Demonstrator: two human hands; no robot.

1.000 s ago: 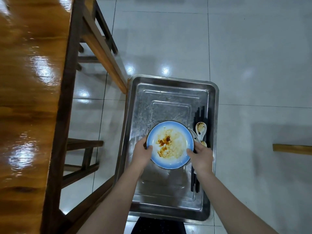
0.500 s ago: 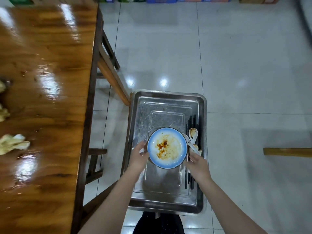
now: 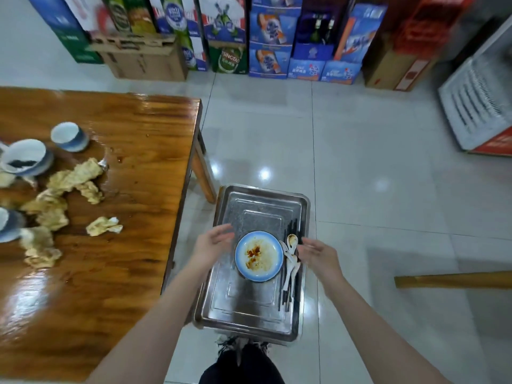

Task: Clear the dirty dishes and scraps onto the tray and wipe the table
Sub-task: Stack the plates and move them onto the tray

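A blue-rimmed plate (image 3: 259,255) smeared with sauce lies in the steel tray (image 3: 243,317), beside white spoons (image 3: 291,253) and dark chopsticks (image 3: 288,295). My left hand (image 3: 212,245) hovers just left of the plate, fingers relaxed, holding nothing. My right hand (image 3: 318,253) hovers just right of the spoons, also empty. On the wooden table (image 3: 110,273) at the left lie crumpled dirty napkins (image 3: 69,184), a blue-and-white cup (image 3: 69,137) and a bowl (image 3: 26,159).
The tray sits low beside the table's right edge, above the tiled floor (image 3: 388,189). A bench (image 3: 454,279) juts in at the right. Stacked drink cartons (image 3: 249,37) line the far wall. Another bowl (image 3: 8,223) shows at the left edge.
Both hands have let go of the plate, which now rests in the tray, and drawn slightly apart. The view has tilted up, bringing the table's dishes and the far cartons into sight.
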